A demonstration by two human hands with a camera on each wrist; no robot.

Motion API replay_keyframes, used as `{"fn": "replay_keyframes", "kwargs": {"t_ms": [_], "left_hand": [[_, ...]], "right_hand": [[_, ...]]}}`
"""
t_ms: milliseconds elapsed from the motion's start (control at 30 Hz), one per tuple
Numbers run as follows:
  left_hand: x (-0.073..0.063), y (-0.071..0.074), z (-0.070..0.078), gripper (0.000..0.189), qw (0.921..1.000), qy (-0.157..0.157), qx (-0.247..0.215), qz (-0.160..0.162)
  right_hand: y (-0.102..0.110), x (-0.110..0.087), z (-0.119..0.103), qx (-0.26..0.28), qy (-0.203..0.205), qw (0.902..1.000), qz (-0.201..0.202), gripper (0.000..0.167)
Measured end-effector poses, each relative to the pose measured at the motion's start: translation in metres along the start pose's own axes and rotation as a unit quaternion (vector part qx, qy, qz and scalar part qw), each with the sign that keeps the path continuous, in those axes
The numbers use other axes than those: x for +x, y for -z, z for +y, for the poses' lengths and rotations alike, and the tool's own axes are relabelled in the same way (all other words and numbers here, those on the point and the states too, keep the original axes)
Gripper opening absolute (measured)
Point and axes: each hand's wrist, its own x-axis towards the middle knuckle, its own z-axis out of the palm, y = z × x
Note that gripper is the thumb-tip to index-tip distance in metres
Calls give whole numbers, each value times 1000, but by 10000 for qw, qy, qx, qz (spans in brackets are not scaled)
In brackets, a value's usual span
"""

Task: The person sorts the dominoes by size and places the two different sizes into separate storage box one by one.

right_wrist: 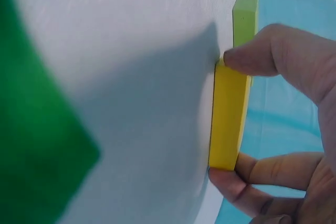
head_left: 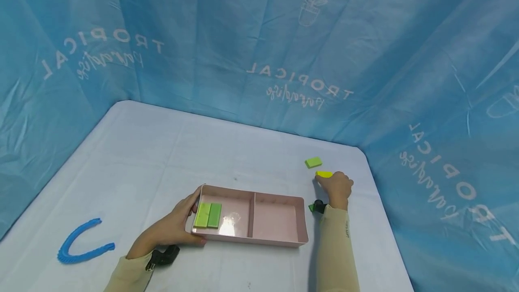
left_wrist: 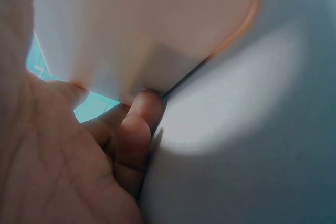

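Beige sleeves (head_left: 340, 251) enter from five and seven o'clock. The left hand (head_left: 174, 226) grips the pink box (head_left: 277, 217) at its nine o'clock end; the right hand (head_left: 337, 187), nearer the yellow block (head_left: 324, 174), pinches it by both ends, long axis roughly nine-to-three, at the box's two o'clock. Inside lie two green blocks (head_left: 213, 215).

Far right, a yellow block (head_left: 324, 174) and a lime-green block (head_left: 313, 162); nearer, a darker green block (head_left: 311, 208). The pale pink box (head_left: 277, 217) has, at its left, a yellow-green block (head_left: 202, 215) and a mid-green block (head_left: 214, 216). Left, a bright blue curved strip (head_left: 70, 244). The tablecloth (head_left: 162, 148) is white, the sleeves (head_left: 336, 251) beige; the blue curtain (head_left: 227, 26) bears white lettering and plant outlines.
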Motion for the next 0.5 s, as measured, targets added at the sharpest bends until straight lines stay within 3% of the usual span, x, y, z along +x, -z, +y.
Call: {"fn": "replay_keyframes", "kwargs": {"t_ms": [267, 500], "left_hand": [[0, 1, -1, 140, 10000, 90, -9, -20], [0, -1, -2, 139, 10000, 60, -69, -11]], "right_hand": [[2, -4, 4, 302, 127, 9995, 20, 65], [7, -20, -3, 557, 226, 9981, 167, 76]]}}
